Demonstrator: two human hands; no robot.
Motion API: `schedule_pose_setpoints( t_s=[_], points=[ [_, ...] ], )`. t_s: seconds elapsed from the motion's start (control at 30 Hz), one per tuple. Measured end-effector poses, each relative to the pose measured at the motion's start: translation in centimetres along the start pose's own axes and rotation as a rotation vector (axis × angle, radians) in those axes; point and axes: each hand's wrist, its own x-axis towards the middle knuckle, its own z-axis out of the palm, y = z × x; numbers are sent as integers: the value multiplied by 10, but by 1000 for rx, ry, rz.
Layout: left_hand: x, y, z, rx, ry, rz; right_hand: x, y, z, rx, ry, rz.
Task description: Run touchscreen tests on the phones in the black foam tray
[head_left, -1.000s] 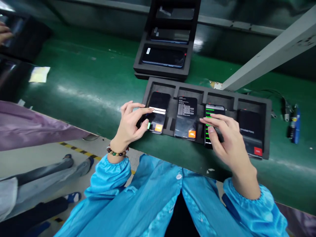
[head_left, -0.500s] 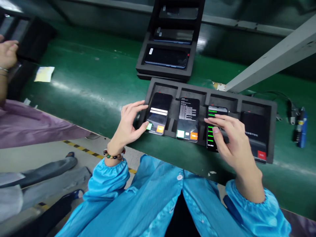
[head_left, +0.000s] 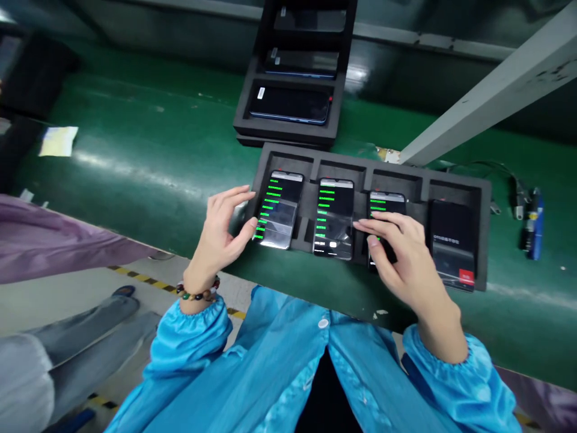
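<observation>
Several smartphones lie face up in the compartments of a black foam tray [head_left: 311, 231]. The leftmost phone [head_left: 280, 207] and the second phone [head_left: 333, 216] both show green lines of text. My left hand [head_left: 222, 231] is open at the left phone's lower left edge, thumb near the screen, fingers spread beside the tray. Over the third phone [head_left: 386, 201] hovers my right hand [head_left: 401, 252], open, its fingertips reaching toward the second phone's right edge; it hides much of the third screen. The rightmost phone [head_left: 452, 240] has a dark screen with white text and a red button.
Behind stands another black foam tray [head_left: 288, 129] with several phones. A grey metal post [head_left: 487, 90] rises at the right, near a cable and a blue pen-like object [head_left: 534, 225]. A yellowish paper [head_left: 58, 141] lies left on the green table [head_left: 148, 174]. A co-worker's purple sleeve [head_left: 58, 237] is at left.
The left and second phones' screens have switched from white text and green and orange buttons to green lines. My right hand has shifted slightly left toward the second phone. The co-worker's hand has left view.
</observation>
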Motion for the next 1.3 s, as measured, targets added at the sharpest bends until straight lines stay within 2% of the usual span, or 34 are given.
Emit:
schedule_pose_setpoints(
  t_s=[0.13,0.33,0.57,0.7,0.8,0.9,1.03,1.1,1.3],
  points=[
    [10,-4,9,-83,62,-39,4,-9,7,10,-38,-55],
    [19,-3,11,-111,-4,12,13,-11,12,15,-102,-54],
    [13,-6,6,-78,10,-1,17,-7,14,-21,-85,6],
    [9,-11,9,-92,36,-14,13,-6,6,-7,-68,12],
    [5,-14,12,-109,59,24,8,-7,0,1,-38,-12],
    [-1,-14,12,-115,74,56,5,-10,2,17,-70,-55],
    [-8,-13,8,-58,64,31,4,-12,8,23,-128,-76],
    [-10,-13,6,-58,66,47,4,-11,6,16,-107,-74],
    [-5,-15,8,-50,18,46,-6,3,-20,-30,94,56]
  ],
)
